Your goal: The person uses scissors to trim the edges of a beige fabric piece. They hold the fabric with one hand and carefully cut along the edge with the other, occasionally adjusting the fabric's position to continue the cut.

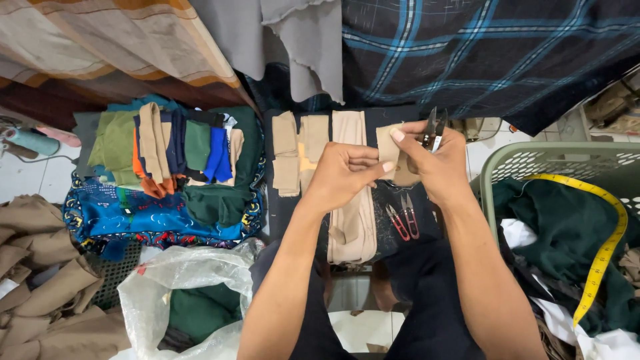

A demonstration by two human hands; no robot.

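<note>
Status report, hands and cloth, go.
Left hand pinching tan fabric piece. Right hand gripping same piece plus thread snips. Red-handled snips lying below on dark cloth; nothing blocking.

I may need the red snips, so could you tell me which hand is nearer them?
Right. The right hand is just above the red snips, holding other snips; the left hand is up-left, farther off.

Matt tan cloth piece (393,160); shiny metal snips (433,128); perforated plastic basket (533,163).
</note>
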